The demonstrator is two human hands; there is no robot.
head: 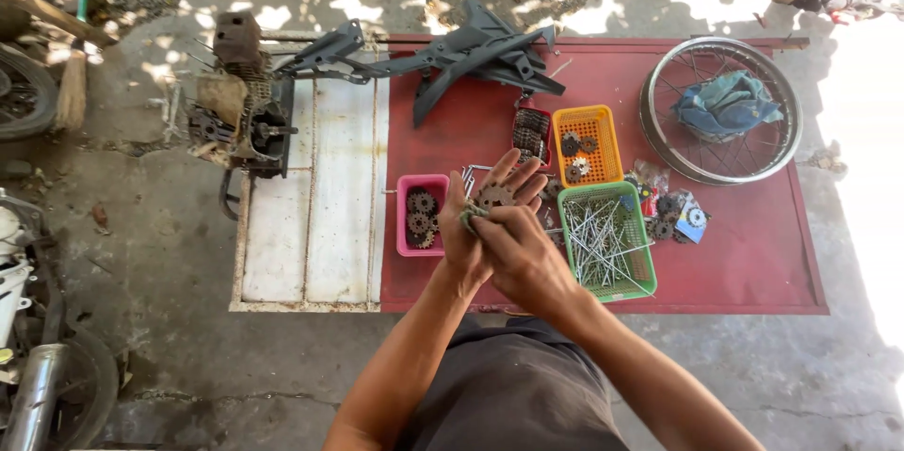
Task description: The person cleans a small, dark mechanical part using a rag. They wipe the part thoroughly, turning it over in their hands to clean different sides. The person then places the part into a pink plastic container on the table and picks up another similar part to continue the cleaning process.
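My left hand [468,230] is held up over the bench [753,263], palm open, fingers [516,176] spread apart & pointing up-right. A small sprocket [493,197] lies flat on that palm, just below the fingertips. My right hand [523,253] crosses in front from the right; its fingers are closed on a greenish rag [471,214], pressed vs. the lower-left edge of the sprocket. So sprocket sits btw left palm behind & right fingertips in front, touching both.

L to R on the bench: an old engine block [243,107] at far left edge, beside the white panel [325,225]. Black plastic frame covers [452,56] lie across the top. Pink rectangular tray [421,216] w/ more sprockets, just left of my hands. Small red tray [530,131] w/ a chain coil, above my fingers. Orange mesh basket [588,143], rectangular, holds a few sprockets. Green mesh basket [607,242] below it, full of spokes, just right of my right hand. Right of the baskets, small clear packets [673,211] w/ sprockets, one on a blue card, red bits near; print too small to tell. Spoked wheel rim [721,110] at far right, blue-green cloth [727,103] bunched inside it.
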